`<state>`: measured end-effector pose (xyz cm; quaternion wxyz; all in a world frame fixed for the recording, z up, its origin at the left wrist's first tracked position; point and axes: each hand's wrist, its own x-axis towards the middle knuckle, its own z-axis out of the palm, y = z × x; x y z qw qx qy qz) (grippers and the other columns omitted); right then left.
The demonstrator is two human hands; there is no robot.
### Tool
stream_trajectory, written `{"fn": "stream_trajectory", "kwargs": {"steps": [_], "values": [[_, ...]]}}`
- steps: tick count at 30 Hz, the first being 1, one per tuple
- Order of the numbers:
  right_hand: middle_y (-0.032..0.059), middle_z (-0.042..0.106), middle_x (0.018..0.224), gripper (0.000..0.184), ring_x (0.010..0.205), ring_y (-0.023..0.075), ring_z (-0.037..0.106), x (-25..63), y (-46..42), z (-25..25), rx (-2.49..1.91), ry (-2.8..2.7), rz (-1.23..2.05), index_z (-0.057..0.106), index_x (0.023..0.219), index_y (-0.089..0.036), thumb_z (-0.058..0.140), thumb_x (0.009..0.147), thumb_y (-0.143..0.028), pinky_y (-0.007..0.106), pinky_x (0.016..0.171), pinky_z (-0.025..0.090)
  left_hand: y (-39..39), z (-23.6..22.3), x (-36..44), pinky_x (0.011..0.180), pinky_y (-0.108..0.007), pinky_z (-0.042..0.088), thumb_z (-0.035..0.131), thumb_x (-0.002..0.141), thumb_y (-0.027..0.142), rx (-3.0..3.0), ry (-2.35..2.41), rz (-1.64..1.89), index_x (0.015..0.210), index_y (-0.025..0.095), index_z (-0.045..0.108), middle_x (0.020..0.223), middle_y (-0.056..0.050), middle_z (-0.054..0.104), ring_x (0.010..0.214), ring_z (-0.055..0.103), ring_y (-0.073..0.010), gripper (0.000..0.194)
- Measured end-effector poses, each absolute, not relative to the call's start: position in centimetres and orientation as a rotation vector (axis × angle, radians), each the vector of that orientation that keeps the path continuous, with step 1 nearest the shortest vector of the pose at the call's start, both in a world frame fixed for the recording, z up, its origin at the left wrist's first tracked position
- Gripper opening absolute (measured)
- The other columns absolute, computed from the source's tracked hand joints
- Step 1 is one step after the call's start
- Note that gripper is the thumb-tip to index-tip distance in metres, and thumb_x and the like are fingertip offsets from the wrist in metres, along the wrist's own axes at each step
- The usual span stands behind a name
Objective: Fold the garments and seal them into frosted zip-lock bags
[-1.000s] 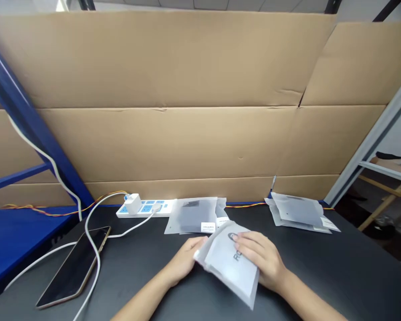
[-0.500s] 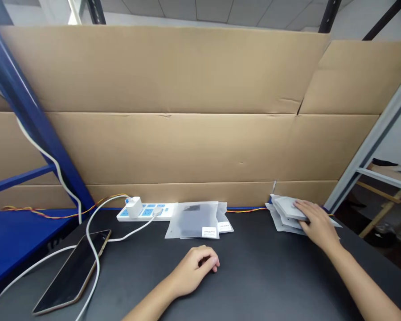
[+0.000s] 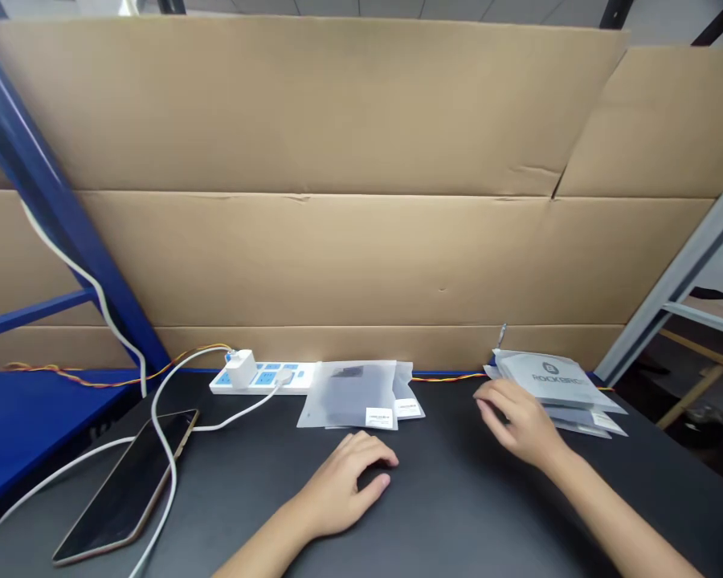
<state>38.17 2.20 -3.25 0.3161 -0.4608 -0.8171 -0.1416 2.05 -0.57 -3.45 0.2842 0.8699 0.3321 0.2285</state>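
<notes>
Head view: from where I stand, the left hand is over the middle of the worktop, fingers loosely curled, thumb apart, gripping nothing. The right hand has half-bent, parted fingers, also free; I can't tell whether it touches the logo-printed pouch, which lies atop other frosted pouches by the worktop's far right corner. Labelled frosted sleeves lie near the far edge beside a white power strip.

The black bench, blue post and cardboard backing (creased) suggest a workshop.
</notes>
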Motion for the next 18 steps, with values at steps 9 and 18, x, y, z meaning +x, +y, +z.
{"fn": "stream_trajectory", "kwargs": {"steps": [9, 18], "values": [[0.0062, 0.066, 0.093, 0.018, 0.087, 0.0225, 0.062, 33.6, 4.9, -6.7, -1.21, -2.263, -0.005, 0.062, 0.093, -0.023, 0.045, 0.096, -0.018, 0.037, 0.079, 0.053, -1.0, -2.8, 2.5, 0.103, -0.037, 0.036, 0.065, 0.085, 0.014, 2.401, 0.88, 0.501, 0.107, 0.03, 0.065, 0.123, 0.001, 0.066, 0.116, 0.055, -0.0222, 0.027], [0.0066, 0.063, 0.106, 0.015, 0.099, 0.0254, 0.06, 34.4, 4.7, -7.4, -1.297, -2.259, 0.196, 0.059, 0.1, -0.026, 0.045, 0.097, -0.023, 0.043, 0.089, 0.05, -0.9, -2.7, 2.5, 0.102, -0.035, 0.036, 0.065, 0.086, 0.013, 2.394, 0.895, 0.489, 0.105, 0.03, 0.065, 0.122, 0.003, 0.067, 0.114, 0.056, -0.0205, 0.026]]}}
